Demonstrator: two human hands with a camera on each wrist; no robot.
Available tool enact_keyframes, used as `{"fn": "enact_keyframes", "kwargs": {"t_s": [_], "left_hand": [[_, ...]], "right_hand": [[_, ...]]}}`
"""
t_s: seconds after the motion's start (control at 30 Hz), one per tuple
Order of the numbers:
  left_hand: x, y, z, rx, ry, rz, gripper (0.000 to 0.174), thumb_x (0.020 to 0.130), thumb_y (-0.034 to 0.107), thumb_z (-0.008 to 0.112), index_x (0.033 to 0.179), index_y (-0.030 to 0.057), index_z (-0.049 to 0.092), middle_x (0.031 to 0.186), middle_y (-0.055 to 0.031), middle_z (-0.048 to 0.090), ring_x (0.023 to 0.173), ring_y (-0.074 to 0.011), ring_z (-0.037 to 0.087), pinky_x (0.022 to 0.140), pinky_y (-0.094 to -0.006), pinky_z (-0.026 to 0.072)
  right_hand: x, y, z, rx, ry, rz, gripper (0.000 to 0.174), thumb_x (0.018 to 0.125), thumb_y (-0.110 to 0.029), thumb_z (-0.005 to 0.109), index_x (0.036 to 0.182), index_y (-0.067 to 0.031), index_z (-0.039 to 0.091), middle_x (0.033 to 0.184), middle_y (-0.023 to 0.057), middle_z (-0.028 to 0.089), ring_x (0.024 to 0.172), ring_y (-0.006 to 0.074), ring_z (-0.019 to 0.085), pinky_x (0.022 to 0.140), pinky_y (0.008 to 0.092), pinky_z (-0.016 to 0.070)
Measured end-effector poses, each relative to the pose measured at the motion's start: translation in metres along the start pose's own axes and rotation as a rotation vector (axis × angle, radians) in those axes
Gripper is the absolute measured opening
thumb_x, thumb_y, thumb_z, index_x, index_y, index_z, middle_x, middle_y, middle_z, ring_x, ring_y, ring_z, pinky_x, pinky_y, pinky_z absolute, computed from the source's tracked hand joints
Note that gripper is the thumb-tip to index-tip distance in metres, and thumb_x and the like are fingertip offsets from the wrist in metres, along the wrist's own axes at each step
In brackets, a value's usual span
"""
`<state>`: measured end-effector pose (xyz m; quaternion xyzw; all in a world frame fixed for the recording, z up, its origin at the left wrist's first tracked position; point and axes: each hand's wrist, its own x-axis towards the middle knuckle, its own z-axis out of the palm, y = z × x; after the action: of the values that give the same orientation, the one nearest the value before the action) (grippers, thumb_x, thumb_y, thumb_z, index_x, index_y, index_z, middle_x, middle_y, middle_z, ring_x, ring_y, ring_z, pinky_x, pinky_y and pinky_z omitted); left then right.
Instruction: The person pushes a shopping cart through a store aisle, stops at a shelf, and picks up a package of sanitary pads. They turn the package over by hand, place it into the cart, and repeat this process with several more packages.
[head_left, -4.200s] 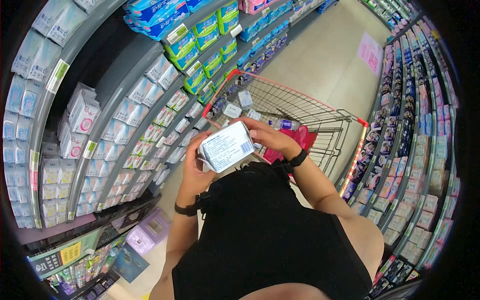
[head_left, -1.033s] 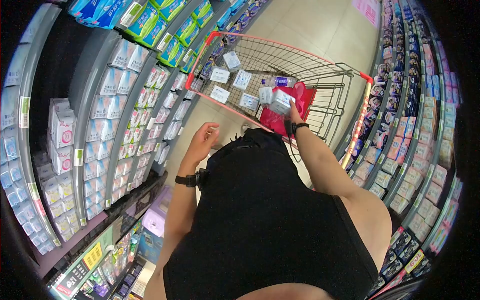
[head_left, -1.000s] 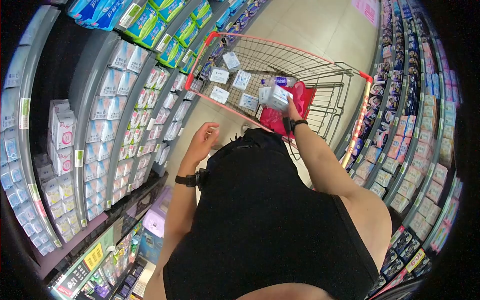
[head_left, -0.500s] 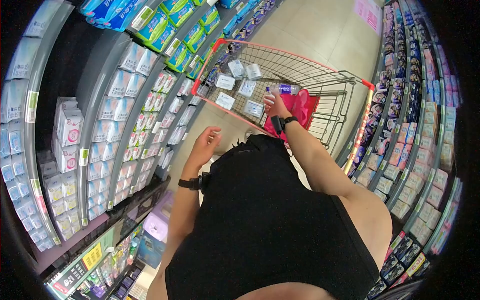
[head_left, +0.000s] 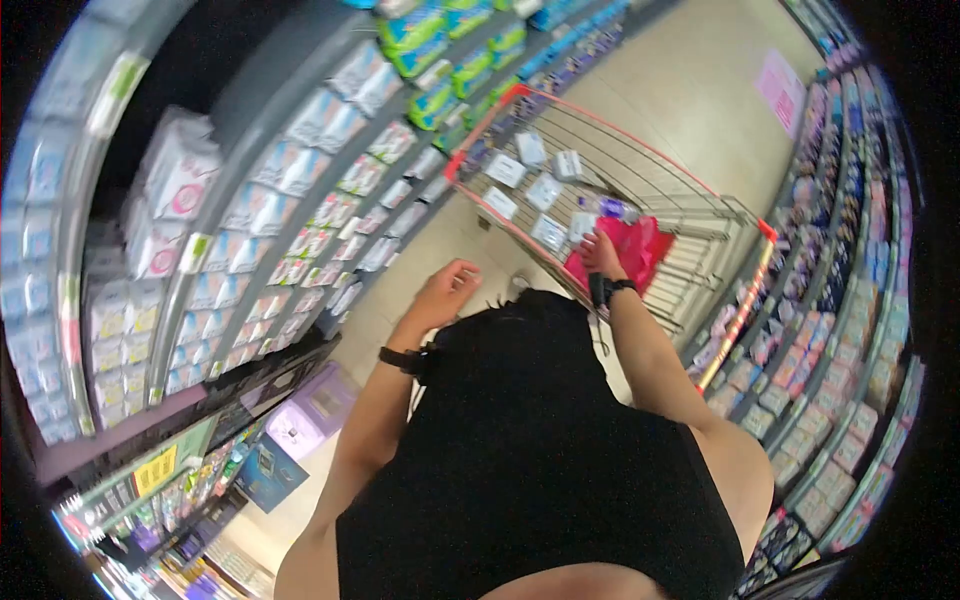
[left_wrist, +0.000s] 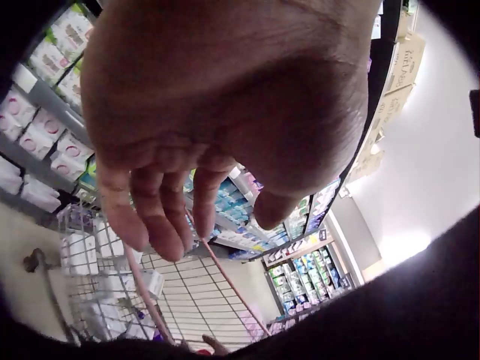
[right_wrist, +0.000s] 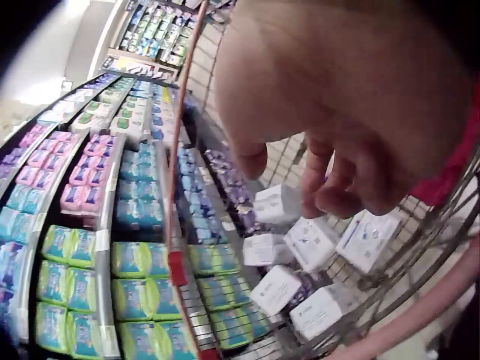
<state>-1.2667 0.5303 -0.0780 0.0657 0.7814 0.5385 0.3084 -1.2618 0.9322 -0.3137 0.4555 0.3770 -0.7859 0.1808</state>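
In the head view a wire cart [head_left: 515, 92] with a red rim holds several white packs [head_left: 545, 191], a purple-labelled bottle [head_left: 610, 208] and a pink-red bag [head_left: 640, 250]. The right hand [head_left: 602, 257] is over the cart beside the bag, fingers loosely bent, holding nothing. A white pack [head_left: 582, 226] lies right at its fingertips; contact cannot be told. The left hand [head_left: 442, 295] hangs outside the cart, fingers relaxed and holding nothing. In the left wrist view the left hand [left_wrist: 217, 112] shows its fingers hanging apart. The right wrist view shows the right hand [right_wrist: 337, 97] above the packs [right_wrist: 311, 241].
Shelves of white packs [head_left: 325, 120] and green packs [head_left: 412, 42] line the left. More stocked shelves [head_left: 835, 370] curve along the right. A pink floor sign [head_left: 780, 92] lies beyond the cart, and a lilac bin [head_left: 310, 410] stands at the lower left.
The right hand has let go of the white pack it held over the bag, and another pack lies farther along the cart. The view has turned, shifting cart and shelves to the right.
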Motion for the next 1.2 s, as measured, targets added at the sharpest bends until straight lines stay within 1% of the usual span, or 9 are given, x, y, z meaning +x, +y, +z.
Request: {"fn": "enact_keyframes", "kwargs": {"t_s": [0.23, 0.33, 0.4, 0.67, 0.7, 0.8, 0.83, 1.07, 1.2], "left_hand": [[-0.024, -0.008, -0.058, 0.056, 0.024, 0.012, 0.032, 0.098, 0.032, 0.062, 0.119, 0.0085, 0.06, 0.095, -0.0032, 0.061, 0.083, -0.0131, 0.057, 0.076, -0.0297, 0.0483], [-0.035, -0.011, -0.081, 0.016, 0.044, 0.046, 0.032, 0.098, 0.032, 0.063, 0.119, 0.0079, 0.06, 0.094, -0.0033, 0.061, 0.082, -0.013, 0.057, 0.075, -0.0298, 0.048], [-0.042, -0.02, -0.094, 0.012, 0.101, 0.107, 0.034, 0.097, 0.034, 0.063, 0.117, 0.0067, 0.061, 0.093, -0.0046, 0.063, 0.08, -0.0141, 0.059, 0.074, -0.0306, 0.0489], [-0.085, -0.075, -0.153, -0.226, 0.28, 0.083, 0.035, 0.098, 0.035, 0.063, 0.117, 0.006, 0.062, 0.095, -0.0053, 0.065, 0.081, -0.0155, 0.062, 0.074, -0.0302, 0.0519], [-0.092, -0.083, -0.162, -0.275, 0.302, 0.073, 0.035, 0.098, 0.035, 0.063, 0.117, 0.006, 0.062, 0.095, -0.005, 0.065, 0.081, -0.0155, 0.062, 0.074, -0.0301, 0.0521], [-0.114, -0.105, -0.188, -0.339, 0.357, 0.092, 0.029, 0.1, 0.031, 0.06, 0.117, 0.0081, 0.06, 0.092, -0.0022, 0.061, 0.081, -0.0121, 0.057, 0.074, -0.029, 0.0498], [-0.119, -0.116, -0.195, -0.348, 0.374, 0.074, 0.028, 0.1, 0.03, 0.06, 0.117, 0.0083, 0.06, 0.092, -0.0015, 0.061, 0.082, -0.0118, 0.057, 0.074, -0.0285, 0.0495], [-0.167, -0.149, -0.248, -0.459, 0.544, 0.062, 0.024, 0.097, 0.025, 0.065, 0.111, 0.0062, 0.062, 0.092, -0.0024, 0.062, 0.079, -0.0126, 0.059, 0.072, -0.0289, 0.0507], [-0.183, -0.172, -0.272, -0.407, 0.523, 0.08, 0.024, 0.098, 0.024, 0.063, 0.113, 0.0058, 0.061, 0.091, -0.0018, 0.062, 0.078, -0.0121, 0.059, 0.072, -0.0284, 0.0501]], "right_hand": [[-0.09, -0.049, 0.186, -0.259, -0.296, -0.323, 0.023, 0.095, -0.029, 0.059, 0.11, -0.0115, 0.062, 0.085, -0.0009, 0.06, 0.06, 0.0066, 0.048, 0.044, 0.0181, 0.0298], [-0.145, -0.06, 0.276, -0.635, -0.433, -0.642, 0.023, 0.094, -0.022, 0.057, 0.111, -0.0082, 0.062, 0.085, -0.0017, 0.06, 0.065, 0.006, 0.048, 0.051, 0.0212, 0.0353], [-0.149, -0.059, 0.323, -0.827, -0.551, -0.87, 0.018, 0.094, -0.015, 0.061, 0.109, -0.0048, 0.061, 0.091, 0.0, 0.063, 0.083, 0.0097, 0.06, 0.069, 0.0251, 0.0465], [-0.261, -0.022, 0.477, -1.2, -0.818, -1.182, 0.025, 0.089, -0.013, 0.071, 0.11, -0.0059, 0.06, 0.09, 0.0041, 0.063, 0.078, 0.0101, 0.059, 0.062, 0.0271, 0.0462], [-0.272, -0.014, 0.492, -1.192, -0.849, -1.289, 0.032, 0.084, -0.012, 0.074, 0.113, -0.0069, 0.061, 0.105, 0.0094, 0.062, 0.09, 0.0185, 0.062, 0.072, 0.0309, 0.0497], [-0.306, 0.004, 0.541, -1.215, -0.828, -1.765, 0.039, 0.08, -0.012, 0.076, 0.117, -0.0077, 0.061, 0.123, 0.0132, 0.055, 0.107, 0.0283, 0.059, 0.087, 0.0369, 0.0495], [-0.306, 0.007, 0.555, -1.212, -0.838, -1.731, 0.049, 0.076, -0.014, 0.079, 0.12, -0.008, 0.06, 0.134, 0.0151, 0.048, 0.121, 0.0353, 0.051, 0.1, 0.043, 0.0436], [-0.341, 0.047, 0.659, -0.97, -0.504, -2.103, 0.057, 0.069, -0.016, 0.083, 0.122, -0.0096, 0.063, 0.141, 0.0209, 0.042, 0.129, 0.0398, 0.045, 0.105, 0.0467, 0.0394], [-0.337, 0.065, 0.681, -0.995, -0.374, -2.037, 0.044, 0.07, -0.022, 0.083, 0.108, -0.0088, 0.063, 0.135, 0.0237, 0.043, 0.125, 0.0448, 0.042, 0.101, 0.0535, 0.0388]]}}
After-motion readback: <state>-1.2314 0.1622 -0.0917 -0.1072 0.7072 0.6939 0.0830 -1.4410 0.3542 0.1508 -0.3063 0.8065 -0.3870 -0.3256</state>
